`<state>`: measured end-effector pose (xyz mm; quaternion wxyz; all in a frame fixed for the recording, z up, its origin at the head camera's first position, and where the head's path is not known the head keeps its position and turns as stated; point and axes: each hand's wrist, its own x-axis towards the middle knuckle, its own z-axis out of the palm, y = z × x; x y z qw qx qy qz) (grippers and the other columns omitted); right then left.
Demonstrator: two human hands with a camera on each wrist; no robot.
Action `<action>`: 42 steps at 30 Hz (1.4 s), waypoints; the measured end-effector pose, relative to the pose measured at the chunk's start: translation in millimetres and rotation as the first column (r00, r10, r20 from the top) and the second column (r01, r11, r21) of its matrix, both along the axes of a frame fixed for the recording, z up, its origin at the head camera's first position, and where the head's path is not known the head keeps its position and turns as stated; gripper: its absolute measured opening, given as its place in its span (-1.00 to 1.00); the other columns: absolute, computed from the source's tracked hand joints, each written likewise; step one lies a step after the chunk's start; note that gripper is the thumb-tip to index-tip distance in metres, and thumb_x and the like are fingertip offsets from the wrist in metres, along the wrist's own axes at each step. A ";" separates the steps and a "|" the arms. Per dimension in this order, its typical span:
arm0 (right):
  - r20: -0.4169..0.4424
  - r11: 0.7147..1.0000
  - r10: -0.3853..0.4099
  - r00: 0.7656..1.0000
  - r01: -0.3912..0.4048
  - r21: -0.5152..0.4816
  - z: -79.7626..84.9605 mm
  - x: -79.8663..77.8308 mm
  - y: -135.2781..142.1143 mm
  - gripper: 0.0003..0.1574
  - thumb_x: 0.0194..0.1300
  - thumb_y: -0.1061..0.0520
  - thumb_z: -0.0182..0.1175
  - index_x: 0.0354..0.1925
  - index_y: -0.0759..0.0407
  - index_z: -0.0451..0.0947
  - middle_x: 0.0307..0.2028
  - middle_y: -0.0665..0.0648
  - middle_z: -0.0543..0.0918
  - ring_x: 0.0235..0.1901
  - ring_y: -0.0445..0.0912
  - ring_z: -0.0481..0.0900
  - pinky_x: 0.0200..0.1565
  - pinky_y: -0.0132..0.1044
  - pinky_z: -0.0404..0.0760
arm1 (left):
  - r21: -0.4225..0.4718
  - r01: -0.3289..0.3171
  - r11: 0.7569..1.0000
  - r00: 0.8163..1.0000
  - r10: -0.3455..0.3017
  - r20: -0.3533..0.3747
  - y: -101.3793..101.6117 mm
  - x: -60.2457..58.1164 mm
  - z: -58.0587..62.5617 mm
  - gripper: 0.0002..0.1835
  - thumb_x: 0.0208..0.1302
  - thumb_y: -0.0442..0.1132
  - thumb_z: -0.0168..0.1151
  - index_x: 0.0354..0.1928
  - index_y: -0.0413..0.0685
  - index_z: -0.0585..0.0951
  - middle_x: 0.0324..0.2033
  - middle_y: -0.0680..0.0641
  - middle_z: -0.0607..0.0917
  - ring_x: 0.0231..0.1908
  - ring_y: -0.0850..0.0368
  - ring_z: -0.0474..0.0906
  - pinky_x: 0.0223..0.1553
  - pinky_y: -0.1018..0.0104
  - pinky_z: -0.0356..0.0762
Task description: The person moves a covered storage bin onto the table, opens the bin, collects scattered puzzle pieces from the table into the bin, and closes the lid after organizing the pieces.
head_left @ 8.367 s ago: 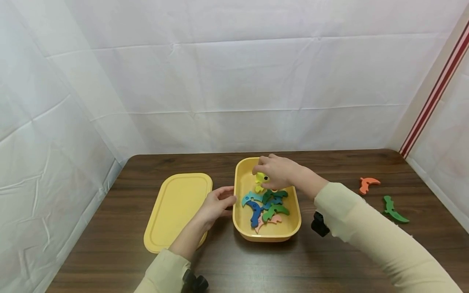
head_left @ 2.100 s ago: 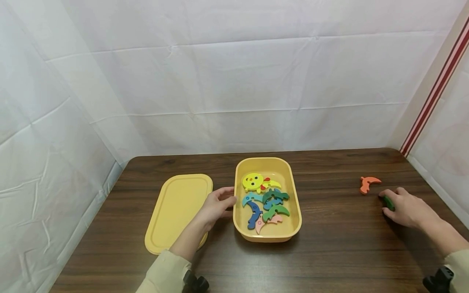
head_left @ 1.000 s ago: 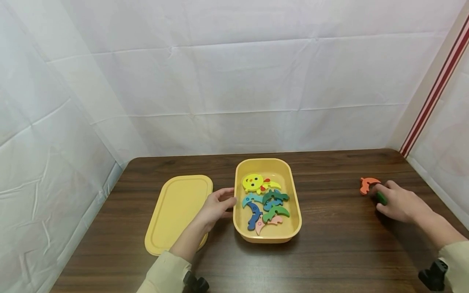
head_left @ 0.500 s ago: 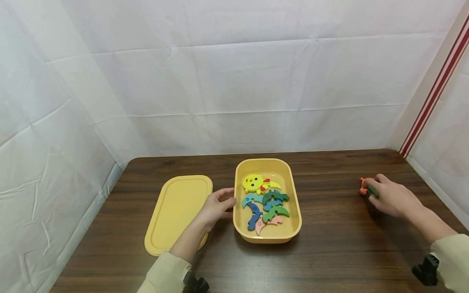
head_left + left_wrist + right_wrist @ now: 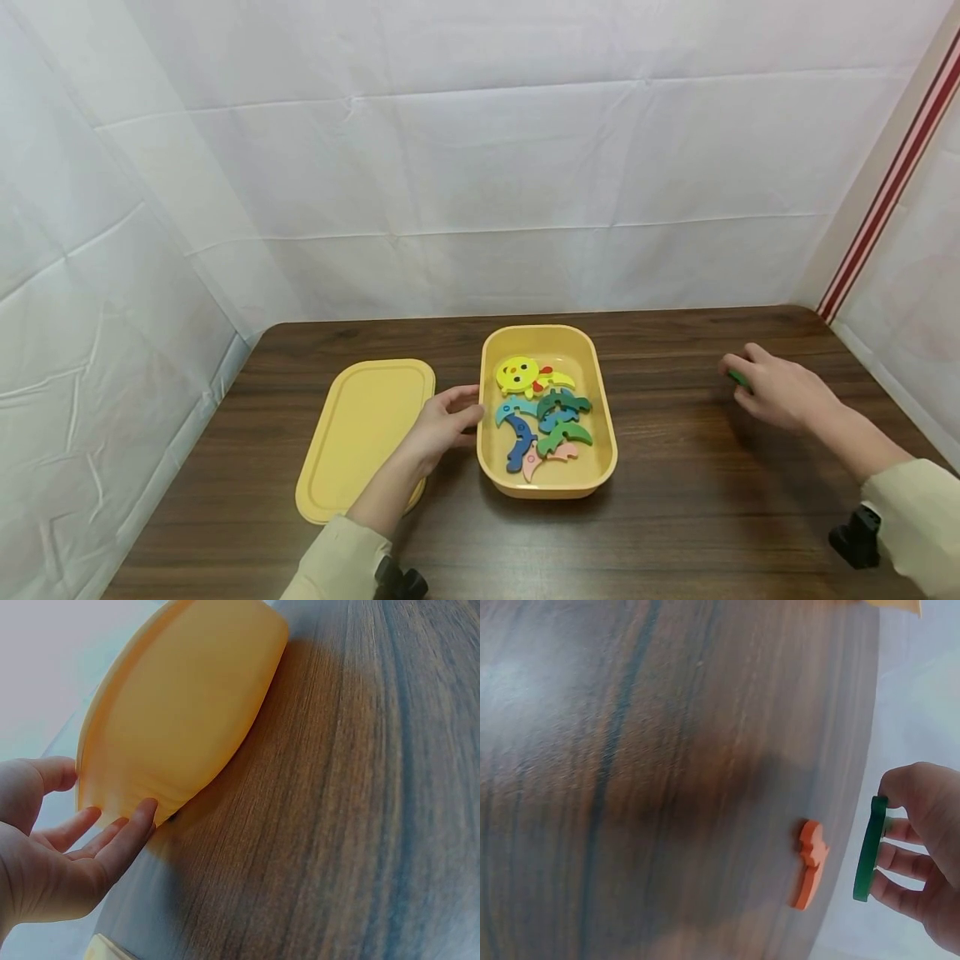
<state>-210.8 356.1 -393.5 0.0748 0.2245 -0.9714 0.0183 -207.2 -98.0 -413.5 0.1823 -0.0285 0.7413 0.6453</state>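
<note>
Between the thumb and fingers of my right hand (image 5: 776, 387) is a green curved toy block (image 5: 869, 851), held above the table. On the tabletop near it lies an orange curved toy block (image 5: 811, 862), hidden behind that hand in the head view. My left hand (image 5: 442, 425) rests with loosely extended fingers against the left wall of a yellow plastic box (image 5: 607, 442); its fingertips are at the outer wall (image 5: 180, 697) in the left wrist view. Inside the box are a round yellow chick-face piece (image 5: 517, 375) and several curved blocks, including a dark blue one (image 5: 517, 450).
A flat yellow lid (image 5: 363, 442) lies on the dark wooden table (image 5: 675, 517) to the left of the box, partly beneath my left forearm. White cloth (image 5: 480, 167) hangs behind the table and along both sides.
My right hand let go of the yellow piece in the box, took the green block from the table at the right, and has lifted it leftward past the orange block. My left hand stays put.
</note>
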 end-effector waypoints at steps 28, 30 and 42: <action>-0.014 0.994 0.102 0.995 -0.101 0.033 24.7 -25.3 -53.5 -0.68 0.14 0.27 0.15 -0.11 0.01 0.48 -0.31 0.08 0.42 -0.62 -0.23 0.26 -0.66 -0.40 0.20 | -0.022 -0.015 1.000 1.000 0.015 0.013 1.2 1.9 3.4 -0.52 0.24 -0.23 0.13 0.21 -0.12 0.38 0.08 -0.21 0.52 -0.04 -0.04 0.56 -0.16 0.10 0.62; -0.007 0.994 0.101 0.995 -0.101 0.031 26.4 -27.3 -57.8 -0.68 0.15 0.27 0.13 -0.10 0.00 0.48 -0.30 0.07 0.42 -0.62 -0.22 0.27 -0.66 -0.39 0.21 | -0.020 -0.014 1.000 1.000 0.014 0.012 1.2 2.0 3.3 -0.52 0.24 -0.24 0.13 0.21 -0.13 0.38 0.08 -0.21 0.52 -0.04 -0.04 0.56 -0.15 0.10 0.62; -0.017 0.987 0.157 0.987 -0.156 0.028 36.4 -37.9 -84.5 -0.67 0.12 0.28 0.14 -0.11 0.02 0.50 -0.30 0.07 0.43 -0.61 -0.21 0.30 -0.64 -0.38 0.27 | -0.019 -0.010 1.000 1.000 0.011 0.011 0.7 1.4 2.6 -0.52 0.25 -0.24 0.12 0.22 -0.14 0.37 0.09 -0.22 0.51 -0.03 -0.06 0.55 -0.15 0.10 0.61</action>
